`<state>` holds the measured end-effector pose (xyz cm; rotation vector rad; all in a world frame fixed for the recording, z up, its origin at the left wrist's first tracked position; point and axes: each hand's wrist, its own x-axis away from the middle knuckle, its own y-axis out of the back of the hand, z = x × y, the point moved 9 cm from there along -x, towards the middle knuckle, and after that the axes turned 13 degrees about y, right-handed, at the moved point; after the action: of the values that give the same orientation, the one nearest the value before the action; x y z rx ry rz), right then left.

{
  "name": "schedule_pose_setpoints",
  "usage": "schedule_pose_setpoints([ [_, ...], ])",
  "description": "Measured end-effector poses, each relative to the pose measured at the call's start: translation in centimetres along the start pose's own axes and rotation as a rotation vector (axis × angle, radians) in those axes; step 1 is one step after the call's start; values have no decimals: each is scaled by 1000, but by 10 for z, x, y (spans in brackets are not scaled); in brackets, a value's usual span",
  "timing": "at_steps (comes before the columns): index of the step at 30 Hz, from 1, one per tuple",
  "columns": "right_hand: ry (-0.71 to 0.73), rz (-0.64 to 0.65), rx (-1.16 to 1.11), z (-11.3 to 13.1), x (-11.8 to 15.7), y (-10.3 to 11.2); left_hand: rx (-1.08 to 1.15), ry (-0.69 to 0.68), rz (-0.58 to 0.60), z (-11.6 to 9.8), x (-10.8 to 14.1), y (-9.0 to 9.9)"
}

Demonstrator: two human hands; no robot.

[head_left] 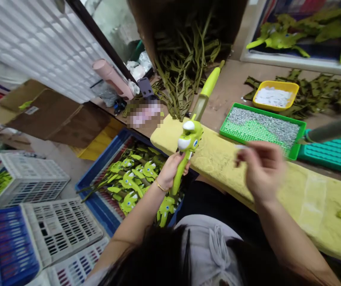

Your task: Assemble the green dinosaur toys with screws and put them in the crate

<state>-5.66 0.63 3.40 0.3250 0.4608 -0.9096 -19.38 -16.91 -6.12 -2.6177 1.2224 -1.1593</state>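
I keep the work steady with my left grip (pixel 170 171) clamped round the shaft of the green dinosaur-headed toy (pixel 189 137), held upright just left of my right grip (pixel 261 171), its fingertips pinched together on something too blurred to tell, above the yellow padded cloth (pixel 218 171) and near the green tray of silver beads (pixel 262 127).

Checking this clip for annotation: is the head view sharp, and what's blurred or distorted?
In the head view, the right hand is motion-blurred, the left hand and green toy are sharp, a pixelated patch hides something, and wide-angle distortion bends the frame's edges.
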Motion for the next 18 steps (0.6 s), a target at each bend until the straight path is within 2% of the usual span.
schedule_pose_setpoints([
  [3, -74, 102, -268, -1, 11, -61, 1, -22, 15, 2, 0, -15],
  [5, -64, 140, -308, 0, 9, -83, -7, -53, -15, 0, 3, -16],
  [10, -16, 159, -233, 5, 5, -92, 35, -109, -72, -5, 9, -3],
  [18, -31, 212, -313, 5, 4, -113, 115, -106, -138, -4, 8, 21],
])
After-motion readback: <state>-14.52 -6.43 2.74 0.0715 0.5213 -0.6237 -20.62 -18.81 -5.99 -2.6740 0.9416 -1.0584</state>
